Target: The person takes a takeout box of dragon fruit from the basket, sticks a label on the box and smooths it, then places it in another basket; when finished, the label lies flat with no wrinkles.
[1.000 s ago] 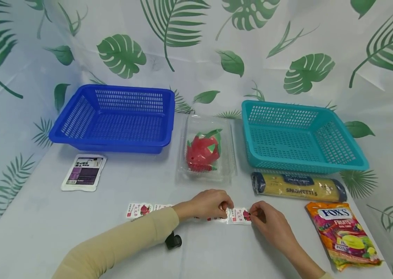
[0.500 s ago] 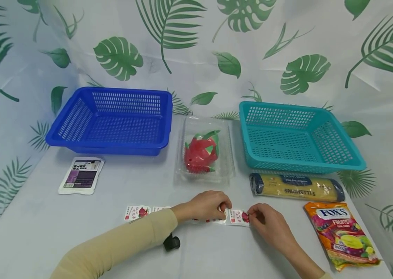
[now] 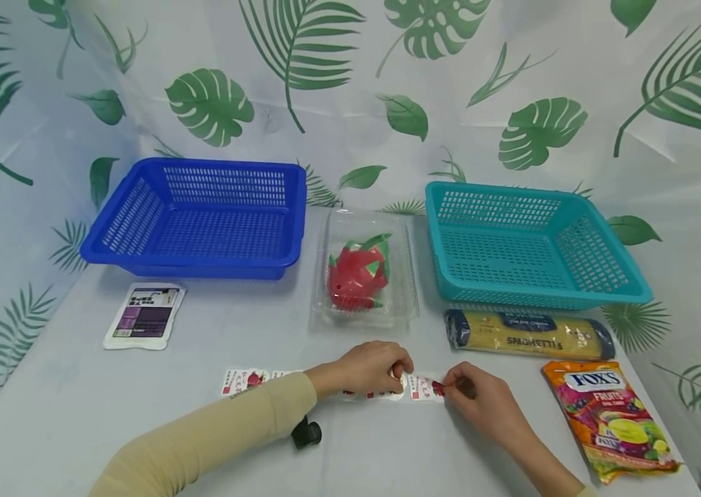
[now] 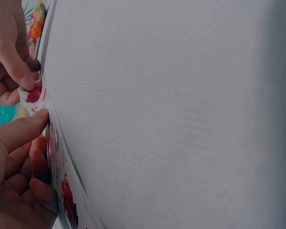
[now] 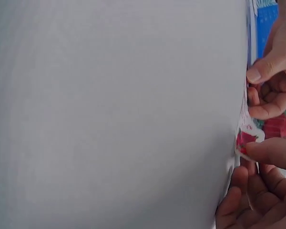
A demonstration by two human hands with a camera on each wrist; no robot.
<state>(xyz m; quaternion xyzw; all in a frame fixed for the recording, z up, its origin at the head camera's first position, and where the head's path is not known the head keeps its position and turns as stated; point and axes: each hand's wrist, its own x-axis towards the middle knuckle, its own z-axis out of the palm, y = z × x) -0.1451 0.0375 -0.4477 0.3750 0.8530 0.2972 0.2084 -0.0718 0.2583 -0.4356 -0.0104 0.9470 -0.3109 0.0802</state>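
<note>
A strip of white stickers (image 3: 238, 382) with red dragon fruit prints lies across the table, partly hidden behind the left sleeve. My left hand (image 3: 370, 368) holds the strip near its right part, thumb on its edge and fingers curled in the left wrist view. Between the thumb and finger of my right hand (image 3: 482, 399) is the right edge of the end sticker (image 3: 423, 388). That edge of the sticker (image 4: 33, 97) curls up off the strip, as both wrist views show. Behind the hands stands a clear plastic box (image 3: 409, 290) with a dragon fruit (image 3: 356, 277) inside.
A blue basket (image 3: 195, 266) stands back left, a teal basket (image 3: 524, 295) back right. A spaghetti pack (image 3: 530, 335) and a Fox's candy bag (image 3: 611, 417) lie to the right. At left is a white and purple packet (image 3: 145, 317). A black object (image 3: 306, 433) shows below the left sleeve.
The right edge of the end sticker has bent upward between my right thumb and finger. Both hands stay in nearly the same place, and the head view has shifted slightly.
</note>
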